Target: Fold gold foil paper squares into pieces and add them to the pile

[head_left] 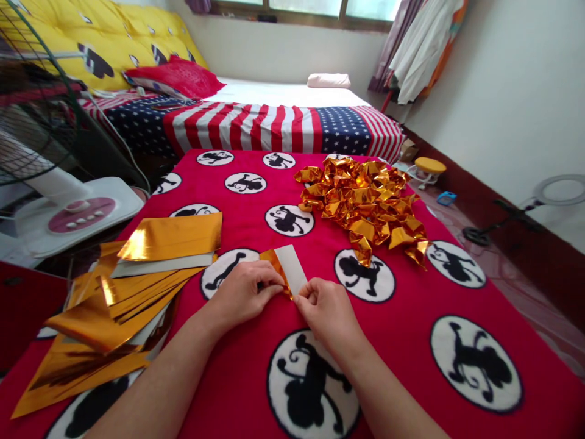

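A small sheet of gold foil paper (291,268), partly folded so its pale back shows beside a gold strip, is held just above the red cloth in the middle. My left hand (249,289) pinches its lower left edge between thumb and fingers. At the lower right corner, my right hand (326,305) pinches the same sheet. To the left lies a loose stack of flat gold foil sheets (169,238), some with the pale side up. Beyond my right hand is a heap of folded gold foil pieces (365,201).
The red cloth (393,366) with monkey prints covers the table. A fan (77,207) stands at the left edge. Behind the table is a bed with a flag-patterned cover (274,125). On the right floor are a yellow stool (429,164) and a ring light (560,189).
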### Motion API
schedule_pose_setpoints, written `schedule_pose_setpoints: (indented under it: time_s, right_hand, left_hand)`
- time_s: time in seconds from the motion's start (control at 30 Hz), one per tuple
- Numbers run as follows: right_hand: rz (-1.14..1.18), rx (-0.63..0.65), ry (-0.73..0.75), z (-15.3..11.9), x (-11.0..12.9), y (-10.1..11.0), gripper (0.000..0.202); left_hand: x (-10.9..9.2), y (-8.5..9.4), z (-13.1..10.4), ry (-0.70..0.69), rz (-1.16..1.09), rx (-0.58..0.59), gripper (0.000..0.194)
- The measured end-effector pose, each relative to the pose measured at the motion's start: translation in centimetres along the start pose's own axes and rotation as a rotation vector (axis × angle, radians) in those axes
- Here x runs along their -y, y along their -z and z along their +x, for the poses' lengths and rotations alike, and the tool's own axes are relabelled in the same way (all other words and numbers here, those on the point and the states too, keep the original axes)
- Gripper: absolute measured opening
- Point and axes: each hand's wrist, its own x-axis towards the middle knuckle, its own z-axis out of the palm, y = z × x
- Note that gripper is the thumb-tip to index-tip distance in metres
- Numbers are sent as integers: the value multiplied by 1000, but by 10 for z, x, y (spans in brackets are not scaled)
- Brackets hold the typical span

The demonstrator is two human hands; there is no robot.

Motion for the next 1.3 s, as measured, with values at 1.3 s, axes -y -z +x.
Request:
schedule_pose_setpoints:
  time_s: [1.3]
  right_hand:
    - [-29, 108, 21, 6, 3, 9, 16]
  left_hand:
    - [-6, -2, 1, 89, 50, -26, 8]
